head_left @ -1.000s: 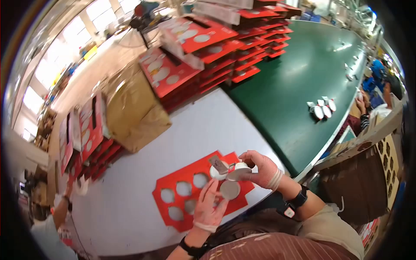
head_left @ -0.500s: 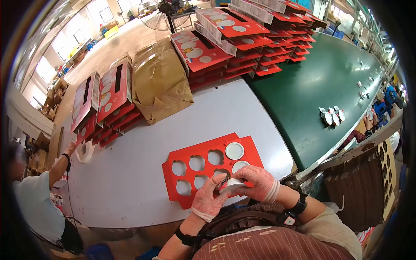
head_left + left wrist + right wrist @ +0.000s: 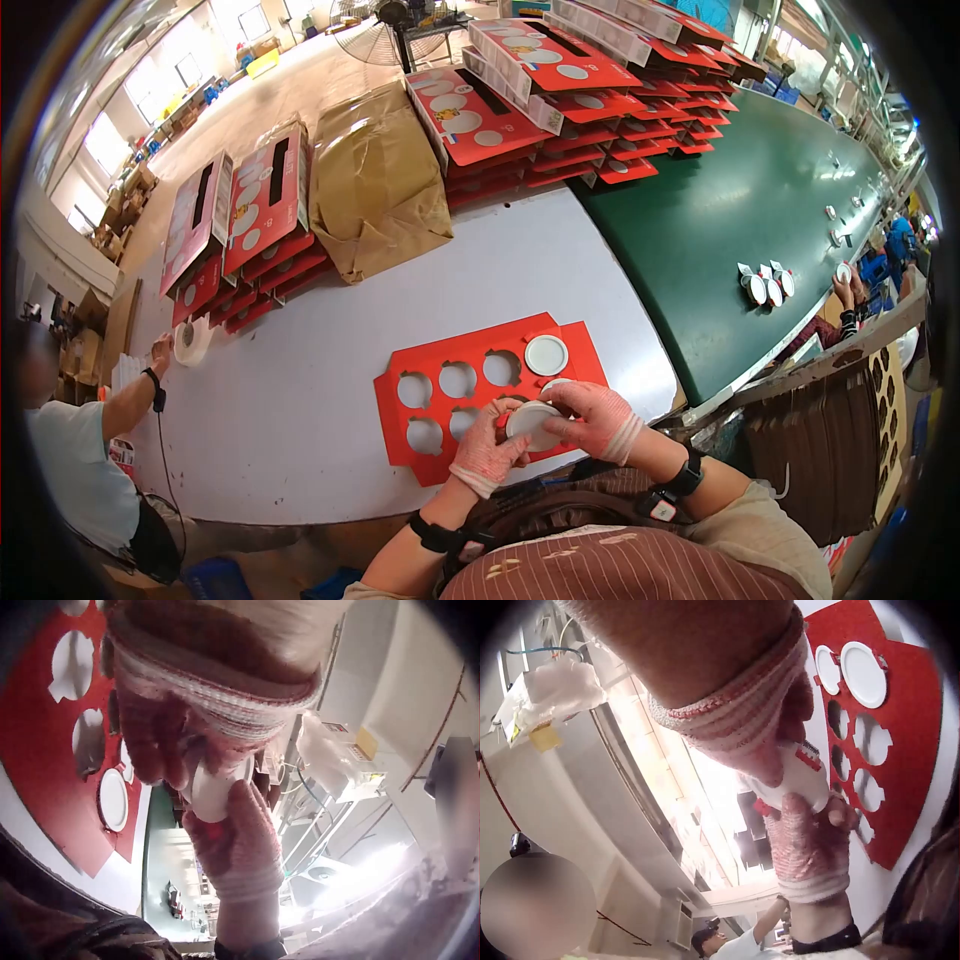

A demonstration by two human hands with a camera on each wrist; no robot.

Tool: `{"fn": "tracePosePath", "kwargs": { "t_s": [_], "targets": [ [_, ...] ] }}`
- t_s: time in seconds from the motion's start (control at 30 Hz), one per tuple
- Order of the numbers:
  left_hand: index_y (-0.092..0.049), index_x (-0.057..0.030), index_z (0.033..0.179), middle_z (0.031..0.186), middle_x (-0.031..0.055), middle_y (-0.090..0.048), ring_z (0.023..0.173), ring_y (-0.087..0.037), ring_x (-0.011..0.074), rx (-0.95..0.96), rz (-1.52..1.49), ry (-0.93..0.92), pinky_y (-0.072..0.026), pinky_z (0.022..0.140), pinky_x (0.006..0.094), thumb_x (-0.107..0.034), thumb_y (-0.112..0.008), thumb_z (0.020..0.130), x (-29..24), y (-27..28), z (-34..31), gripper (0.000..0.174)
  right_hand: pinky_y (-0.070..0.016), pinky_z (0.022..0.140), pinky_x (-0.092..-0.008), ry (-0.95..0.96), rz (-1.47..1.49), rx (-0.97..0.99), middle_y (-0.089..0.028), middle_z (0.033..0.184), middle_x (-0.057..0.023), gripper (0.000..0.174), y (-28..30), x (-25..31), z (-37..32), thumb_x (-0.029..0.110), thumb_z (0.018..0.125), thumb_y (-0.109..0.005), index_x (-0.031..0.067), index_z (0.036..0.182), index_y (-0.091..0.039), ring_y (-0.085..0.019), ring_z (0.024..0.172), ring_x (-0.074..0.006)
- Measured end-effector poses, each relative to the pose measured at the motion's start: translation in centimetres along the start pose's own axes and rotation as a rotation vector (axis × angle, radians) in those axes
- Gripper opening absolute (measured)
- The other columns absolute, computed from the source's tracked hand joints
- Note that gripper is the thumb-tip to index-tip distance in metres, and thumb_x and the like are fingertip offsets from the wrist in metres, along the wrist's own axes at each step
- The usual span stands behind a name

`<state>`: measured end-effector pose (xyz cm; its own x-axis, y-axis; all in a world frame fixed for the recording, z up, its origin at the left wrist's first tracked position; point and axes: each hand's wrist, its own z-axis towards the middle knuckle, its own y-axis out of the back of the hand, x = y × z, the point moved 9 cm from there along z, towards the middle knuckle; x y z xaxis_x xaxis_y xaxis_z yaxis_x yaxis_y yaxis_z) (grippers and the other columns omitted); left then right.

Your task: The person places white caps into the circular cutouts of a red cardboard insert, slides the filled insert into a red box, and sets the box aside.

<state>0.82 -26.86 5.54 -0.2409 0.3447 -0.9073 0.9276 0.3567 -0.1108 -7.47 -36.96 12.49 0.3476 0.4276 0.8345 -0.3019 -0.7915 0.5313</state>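
A white round disc-shaped piece (image 3: pixel 533 425) with red tabs is held between both gloved hands, over the near edge of a red card (image 3: pixel 475 340) with rows of round holes. My left hand (image 3: pixel 485 452) grips its left side, thumb on the flat face. My right hand (image 3: pixel 602 422) pinches the opposite edge. In the right wrist view, a red toothed strip (image 3: pixel 808 757) shows on the piece (image 3: pixel 806 784). One white disc (image 3: pixel 547 355) sits in the card's top right hole; another disc (image 3: pixel 557 384) below it is partly hidden by my right hand.
Stacks of red printed boxes (image 3: pixel 480 125) and a brown paper package (image 3: pixel 380 190) line the table's far side. Several white pieces (image 3: pixel 768 287) lie on the green surface (image 3: pixel 680 260) at right. A person (image 3: pixel 80 470) at left reaches toward a white roll (image 3: pixel 192 342).
The head view has swung. My left hand has joined my right on the held piece near the card's front edge. Since half a second ago, the piece has turned from edge-on to show its flat face.
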Motion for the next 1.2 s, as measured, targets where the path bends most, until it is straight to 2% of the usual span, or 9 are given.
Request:
{"fn": "tracePosePath", "kwargs": {
  "t_s": [0.07, 0.17, 0.23, 0.43, 0.57, 0.83, 1.0, 1.07, 1.2],
  "targets": [
    [-0.037, -0.0076, 0.123, 0.105, 0.0089, -0.056, 0.069, -0.060, 0.0151, 0.032, -0.102, 0.048, -0.0521, 0.053, 0.0276, -0.008, -0.063, 0.081, 0.7, 0.2, 1.3, 0.049, -0.0505, 0.070, -0.0306, -0.003, -0.122, -0.015, -0.063, 0.088, -0.0113, 0.030, 0.1, -1.0, 0.9, 0.021, 0.080, -0.065, 0.0049, 0.104, -0.057, -0.063, 0.080, -0.0200],
    [-0.024, -0.0114, 0.136, 0.130, 0.0129, -0.039, 0.071, -0.061, 0.0181, -0.029, -0.056, -0.057, -0.0527, 0.051, 0.0308, -0.015, -0.060, 0.085, 1.3, 3.3, 4.4, 0.063, -0.0502, 0.068, -0.0303, -0.217, 0.138, -0.057, -0.064, 0.086, -0.0108, 0.030, 0.4, -5.2, 2.6, 0.024, 0.080, -0.064, 0.0049, 0.102, -0.059, -0.063, 0.076, -0.0195],
    [-0.032, -0.0110, 0.131, 0.112, 0.0091, -0.046, 0.065, -0.060, 0.0219, -0.274, -0.222, 0.137, -0.0532, 0.050, 0.0316, -0.017, -0.057, 0.085, 1.9, 6.5, 5.5, 0.052, -0.0501, 0.069, -0.0303, -0.358, 0.188, -0.083, -0.065, 0.086, -0.0105, 0.031, 1.1, -6.5, 3.6, 0.024, 0.080, -0.062, 0.0055, 0.104, -0.060, -0.063, 0.075, -0.0196],
    [-0.043, -0.0136, 0.097, 0.090, 0.0076, -0.048, 0.048, -0.052, 0.0221, -0.210, -0.514, 0.613, -0.0428, 0.038, 0.0315, -0.020, -0.055, 0.086, 7.0, 7.5, 7.9, 0.018, -0.0500, 0.071, -0.0301, -0.402, 0.106, -0.126, -0.064, 0.089, -0.0131, 0.036, 0.7, -7.7, 6.6, 0.026, 0.079, -0.061, 0.0025, 0.106, -0.059, -0.063, 0.077, -0.0203],
    [-0.040, -0.0164, 0.097, 0.083, 0.0062, -0.047, 0.046, -0.051, 0.0207, -0.180, -0.482, 0.528, -0.0388, 0.036, 0.0305, -0.022, -0.055, 0.085, 6.8, 6.8, 7.0, 0.020, -0.0494, 0.074, -0.0315, -0.432, -0.037, -0.181, -0.063, 0.089, -0.0153, 0.037, 0.9, -7.2, 6.8, 0.026, 0.080, -0.061, 0.0010, 0.107, -0.058, -0.062, 0.081, -0.0232],
    [-0.031, -0.0202, 0.123, 0.092, 0.0067, -0.046, 0.052, -0.055, 0.0211, -0.112, -0.535, 0.431, -0.0463, 0.039, 0.0332, -0.013, -0.051, 0.086, 5.6, 4.5, 5.0, 0.042, -0.0493, 0.074, -0.0344, -0.377, -0.105, -0.161, -0.062, 0.091, -0.0174, 0.035, -1.5, -6.9, 6.8, 0.024, 0.080, -0.059, 0.0013, 0.107, -0.058, -0.062, 0.084, -0.0264],
    [-0.034, -0.0197, 0.113, 0.086, 0.0047, -0.048, 0.052, -0.057, 0.0229, -0.078, -0.484, 0.462, -0.0474, 0.039, 0.0334, -0.012, -0.052, 0.085, 6.5, 4.5, 4.8, 0.035, -0.0474, 0.077, -0.0386, -0.455, 0.036, -0.072, -0.063, 0.090, -0.0176, 0.034, -3.4, -9.5, 6.1, 0.024, 0.081, -0.055, 0.0052, 0.109, -0.058, -0.061, 0.086, -0.0305],
    [-0.034, -0.0197, 0.109, 0.083, 0.0040, -0.049, 0.052, -0.058, 0.0235, -0.054, -0.472, 0.465, -0.0482, 0.039, 0.0333, -0.011, -0.052, 0.085, 6.7, 4.3, 4.7, 0.031, -0.0525, 0.060, -0.0321, -0.372, -0.008, -0.062, -0.063, 0.086, -0.0137, 0.030, -3.3, -8.9, 6.3, 0.015, 0.082, -0.055, 0.0017, 0.109, -0.057, -0.064, 0.067, -0.0209],
    [-0.034, -0.0205, 0.102, 0.078, 0.0033, -0.050, 0.052, -0.059, 0.0235, -0.003, -0.511, 0.456, -0.0513, 0.041, 0.0345, -0.008, -0.050, 0.085, 6.9, 3.6, 4.8, 0.026, -0.0522, 0.055, -0.0324, -0.469, 0.060, -0.005, -0.063, 0.082, -0.0135, 0.030, -3.6, -8.6, 6.5, 0.015, 0.083, -0.053, 0.0022, 0.110, -0.056, -0.063, 0.062, -0.0208]
  ]
}}
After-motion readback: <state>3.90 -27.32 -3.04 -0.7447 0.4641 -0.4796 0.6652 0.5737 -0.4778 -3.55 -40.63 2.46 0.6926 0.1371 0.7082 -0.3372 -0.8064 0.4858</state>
